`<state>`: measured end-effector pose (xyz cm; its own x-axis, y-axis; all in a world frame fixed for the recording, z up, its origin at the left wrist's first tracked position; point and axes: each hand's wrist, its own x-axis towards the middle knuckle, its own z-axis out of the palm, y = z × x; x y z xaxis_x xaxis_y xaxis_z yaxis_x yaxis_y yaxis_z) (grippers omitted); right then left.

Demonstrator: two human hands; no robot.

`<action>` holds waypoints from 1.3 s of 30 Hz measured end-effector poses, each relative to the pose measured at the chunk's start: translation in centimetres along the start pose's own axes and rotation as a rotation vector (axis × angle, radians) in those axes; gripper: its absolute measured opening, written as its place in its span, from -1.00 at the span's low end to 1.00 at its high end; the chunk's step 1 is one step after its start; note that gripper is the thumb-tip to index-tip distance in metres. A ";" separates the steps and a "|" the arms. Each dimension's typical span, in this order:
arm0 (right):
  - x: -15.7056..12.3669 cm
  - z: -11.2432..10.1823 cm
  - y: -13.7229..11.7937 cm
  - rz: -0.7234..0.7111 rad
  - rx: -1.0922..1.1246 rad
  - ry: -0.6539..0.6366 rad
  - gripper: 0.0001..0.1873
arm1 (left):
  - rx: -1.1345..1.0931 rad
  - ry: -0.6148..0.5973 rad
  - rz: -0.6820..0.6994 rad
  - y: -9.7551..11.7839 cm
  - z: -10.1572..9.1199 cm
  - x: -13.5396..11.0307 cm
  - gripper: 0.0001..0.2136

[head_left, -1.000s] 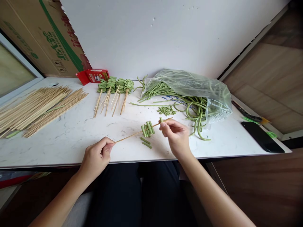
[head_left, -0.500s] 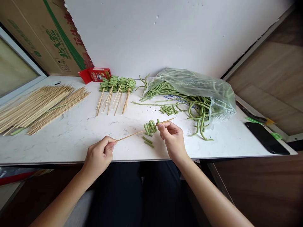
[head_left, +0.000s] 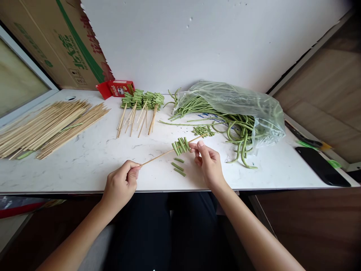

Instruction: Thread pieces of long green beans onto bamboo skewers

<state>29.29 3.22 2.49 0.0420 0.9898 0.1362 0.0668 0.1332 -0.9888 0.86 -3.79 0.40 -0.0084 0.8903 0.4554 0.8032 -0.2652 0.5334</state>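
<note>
My left hand (head_left: 121, 184) is closed on the blunt end of a bamboo skewer (head_left: 155, 158), which slants up to the right. Several short green bean pieces (head_left: 181, 146) are threaded side by side near its pointed end. My right hand (head_left: 207, 160) has its fingers bent round the skewer by the tip, the index fingertip against the last threaded piece. The thumb lies just above; its exact contact with the skewer is hard to make out. Below the skewer, three loose bean pieces (head_left: 178, 166) lie on the white table (head_left: 158, 178).
Bundles of bamboo skewers (head_left: 53, 126) lie left. Finished bean skewers (head_left: 142, 99) stand in a row beside a red box (head_left: 122, 88). Long beans (head_left: 239, 130) spill from a plastic bag (head_left: 237, 96); trimmed bean ends (head_left: 203, 130) lie in front. A black phone (head_left: 321, 165) rests at right.
The piece that was between my right thumb and index finger is now on the skewer against the others. My right thumb has lifted away from it.
</note>
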 end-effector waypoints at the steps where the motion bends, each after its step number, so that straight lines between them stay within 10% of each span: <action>1: 0.1 -0.2 0.0 -0.039 -0.078 -0.022 -0.49 | -0.003 0.008 -0.003 0.0 0.0 0.0 -0.78; 9: -0.1 -0.7 0.1 -0.316 -0.643 -0.276 -0.87 | -0.012 0.029 -0.030 0.1 0.0 0.1 -0.79; 23: 4.1 -5.4 1.8 0.167 0.256 -0.036 -0.58 | 0.016 0.004 0.047 -1.1 0.5 -0.4 -0.81; 39: 4.0 -5.8 0.8 0.219 0.458 -0.098 -0.64 | 0.057 0.007 0.087 -0.9 0.5 -0.2 -0.82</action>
<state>35.28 6.99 2.57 -0.0891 0.9941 -0.0617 -0.3777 -0.0910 -0.9214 0.42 -3.55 -0.52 0.0585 0.8621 0.5033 0.8339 -0.3194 0.4502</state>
